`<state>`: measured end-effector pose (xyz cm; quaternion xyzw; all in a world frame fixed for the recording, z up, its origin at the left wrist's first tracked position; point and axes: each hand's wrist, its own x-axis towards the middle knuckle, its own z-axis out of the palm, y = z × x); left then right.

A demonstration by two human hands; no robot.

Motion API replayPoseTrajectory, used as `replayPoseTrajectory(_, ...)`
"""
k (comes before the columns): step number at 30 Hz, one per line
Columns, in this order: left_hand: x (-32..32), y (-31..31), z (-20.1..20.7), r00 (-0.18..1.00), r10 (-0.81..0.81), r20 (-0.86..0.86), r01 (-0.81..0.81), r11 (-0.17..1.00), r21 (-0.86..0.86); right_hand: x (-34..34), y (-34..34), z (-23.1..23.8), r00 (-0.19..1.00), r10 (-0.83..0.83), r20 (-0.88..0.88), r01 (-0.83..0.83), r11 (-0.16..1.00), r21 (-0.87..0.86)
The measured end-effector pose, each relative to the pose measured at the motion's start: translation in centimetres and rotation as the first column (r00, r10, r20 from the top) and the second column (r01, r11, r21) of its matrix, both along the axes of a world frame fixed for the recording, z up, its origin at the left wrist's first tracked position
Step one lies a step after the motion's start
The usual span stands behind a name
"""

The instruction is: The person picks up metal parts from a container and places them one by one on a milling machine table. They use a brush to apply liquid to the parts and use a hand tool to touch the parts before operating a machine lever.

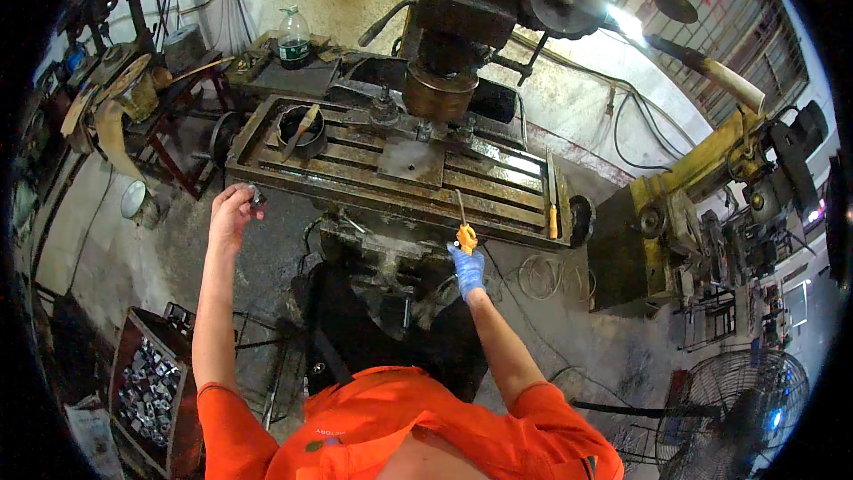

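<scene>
My bare left hand (231,211) pinches a small dark metal block (258,199) off the front left corner of the milling machine table (346,180). In a blue glove, my right hand (467,270) grips a yellow-handled tool with a thin shaft (466,237). Its shaft points up over the table's front edge; whether it is a file or a screwdriver I cannot tell. Behind it, a flat metal plate (411,163) sits under the machine's spindle head (442,89). On the table's left part stands a black pot (307,144) with a brush (302,129) across it.
A yellow-handled file (553,204) lies at the table's right end. At lower left stands a bin of small metal parts (147,391). A bucket (138,202) is on the floor at left. A yellow machine (635,240) and a caged fan (729,409) stand on the right.
</scene>
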<state>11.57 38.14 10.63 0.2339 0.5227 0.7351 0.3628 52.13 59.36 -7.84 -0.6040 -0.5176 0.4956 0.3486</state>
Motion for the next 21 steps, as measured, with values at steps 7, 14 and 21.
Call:
replayPoseTrajectory(7, -0.9, -1.0, -2.6, 0.998, -0.045, 0.044, 0.045, 0.999, -0.005, 5.7, -1.5, 16.8, 0.965, -0.093, -0.246, 0.146, 0.967, 0.21)
replayPoseTrajectory(14, 2.0, 0.6, -2.3, 0.994, -0.096, 0.06, 0.098, 0.995, -0.031, -2.0, -2.1, 25.5, 0.265, 0.2, 0.943, -0.686, 0.727, 0.038)
replayPoseTrajectory(21, 2.7, 0.2, -1.5, 0.978, -0.198, -0.068, 0.194, 0.979, -0.053, -9.4, 4.0, 24.4, 0.229, 0.205, 0.952, -0.623, 0.782, -0.018)
